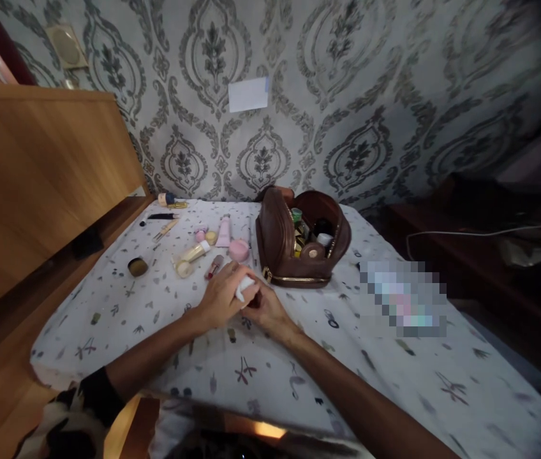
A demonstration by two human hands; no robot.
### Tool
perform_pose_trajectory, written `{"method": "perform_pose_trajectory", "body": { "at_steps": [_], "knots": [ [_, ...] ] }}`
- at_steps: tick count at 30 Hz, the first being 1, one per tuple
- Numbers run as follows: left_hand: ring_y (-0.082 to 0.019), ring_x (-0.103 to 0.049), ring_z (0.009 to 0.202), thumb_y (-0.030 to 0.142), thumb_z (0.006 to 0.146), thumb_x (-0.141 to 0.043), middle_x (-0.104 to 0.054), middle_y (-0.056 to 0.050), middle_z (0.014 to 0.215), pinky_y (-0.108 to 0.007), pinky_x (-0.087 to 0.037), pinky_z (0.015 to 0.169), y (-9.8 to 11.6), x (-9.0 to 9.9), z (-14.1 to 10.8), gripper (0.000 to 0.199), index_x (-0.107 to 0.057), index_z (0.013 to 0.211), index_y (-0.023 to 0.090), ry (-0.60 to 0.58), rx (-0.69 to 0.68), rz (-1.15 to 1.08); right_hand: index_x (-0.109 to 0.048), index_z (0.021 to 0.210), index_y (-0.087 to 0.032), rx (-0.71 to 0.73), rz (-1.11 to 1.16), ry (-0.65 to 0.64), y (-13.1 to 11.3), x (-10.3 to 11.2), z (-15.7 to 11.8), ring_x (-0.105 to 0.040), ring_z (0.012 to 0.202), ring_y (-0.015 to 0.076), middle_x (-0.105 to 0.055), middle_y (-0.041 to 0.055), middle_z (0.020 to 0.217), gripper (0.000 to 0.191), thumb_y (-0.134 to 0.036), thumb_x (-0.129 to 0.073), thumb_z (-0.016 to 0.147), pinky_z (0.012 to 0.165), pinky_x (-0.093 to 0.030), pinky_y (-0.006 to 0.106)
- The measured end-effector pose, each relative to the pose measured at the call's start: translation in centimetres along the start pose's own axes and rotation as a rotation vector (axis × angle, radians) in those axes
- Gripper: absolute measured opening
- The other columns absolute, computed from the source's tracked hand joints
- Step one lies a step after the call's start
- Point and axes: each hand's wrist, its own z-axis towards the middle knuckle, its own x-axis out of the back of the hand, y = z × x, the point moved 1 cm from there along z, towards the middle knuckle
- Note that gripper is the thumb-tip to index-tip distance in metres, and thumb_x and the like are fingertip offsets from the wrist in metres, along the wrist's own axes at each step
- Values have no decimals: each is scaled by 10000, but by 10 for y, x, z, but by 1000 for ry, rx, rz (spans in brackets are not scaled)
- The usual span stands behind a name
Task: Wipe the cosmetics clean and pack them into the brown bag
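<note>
My left hand (225,296) is closed around a small white wipe or tissue (244,288), which shows between its thumb and fingers. Against it, my right hand (269,309) has its fingers curled in, pressed on something dark and small that I cannot make out. Both hands meet just in front of a brown cosmetic bag (277,233), which stands unzipped with bottles and jars inside. Close behind my left hand lie a red lip tube (214,267) and a round pink case (238,249).
On the patterned white cloth (155,338) lie a pink tube (224,231), a clear tube with a white cap (196,252), a round dark compact (137,266), and brushes (165,230). A blurred-out object (402,298) sits at the right. A wooden panel (50,191) borders the left.
</note>
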Motion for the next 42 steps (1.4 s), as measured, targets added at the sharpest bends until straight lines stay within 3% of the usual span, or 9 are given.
{"method": "perform_pose_trajectory", "body": {
  "at_steps": [5, 10, 15, 18, 23, 28, 36, 42],
  "knots": [
    [-219, -592, 916, 353, 930, -452, -642, -40, 942, -362, -466, 871, -10, 1, 6, 184, -592, 954, 236, 82, 174, -257, -390, 1403, -249, 3, 91, 10, 1, -2, -3, -598, 1102, 246, -596, 82, 1203, 937, -319, -871, 602, 973, -482, 391],
    [-207, -606, 841, 435, 912, -475, -645, -25, 880, -324, -497, 748, -22, -4, 6, 253, -603, 963, 223, 81, 321, -380, -355, 1426, -254, -36, 150, 9, -6, -3, -6, -589, 1142, 258, -570, 101, 1236, 985, -349, -887, 602, 995, -478, 416],
    [-229, -629, 973, 471, 918, -478, -676, -22, 948, -326, -527, 805, -21, -6, 1, 296, -636, 1003, 236, 67, 353, -482, -370, 1403, -253, -35, 169, 36, -6, -4, -5, -574, 1171, 264, -560, 105, 1264, 993, -325, -897, 564, 1014, -459, 419],
    [-239, -620, 1040, 450, 927, -476, -685, -29, 1037, -344, -517, 884, -19, -4, -3, 290, -640, 1042, 241, 37, 289, -471, -362, 1412, -250, -26, 129, 61, -4, -2, -5, -593, 1105, 246, -581, 94, 1212, 956, -308, -865, 601, 990, -467, 410],
    [-253, -612, 1078, 377, 823, -666, -662, -66, 1147, -366, -490, 955, -17, -5, -5, 394, -577, 1179, 233, -31, 111, -413, -372, 1406, -221, -21, 50, 154, 2, 4, -3, -618, 977, 228, -611, 77, 1105, 906, -250, -815, 617, 932, -493, 401],
    [-233, -618, 1031, 327, 877, -609, -660, -68, 1115, -360, -497, 913, -20, -11, -6, 303, -567, 1152, 206, 6, 53, -348, -399, 1370, -180, 14, -34, 185, 5, 6, 0, -623, 1020, 235, -612, 99, 1153, 801, -242, -758, 656, 936, -499, 403],
    [-222, -610, 1002, 251, 874, -604, -641, -72, 1099, -357, -488, 898, -30, -17, -7, 321, -536, 1184, 203, 62, -25, -202, -468, 1290, -166, 54, -156, 169, 3, 4, 0, -638, 1061, 231, -620, 110, 1211, 626, -185, -659, 694, 941, -518, 382],
    [-226, -604, 1024, 236, 877, -597, -636, -76, 1107, -363, -482, 913, -30, -19, -4, 319, -526, 1186, 203, 90, -40, -137, -485, 1302, -156, 56, -234, 215, -1, 4, -1, -678, 928, 198, -649, 98, 1170, 598, -152, -590, 713, 813, -559, 340]
  ]
}}
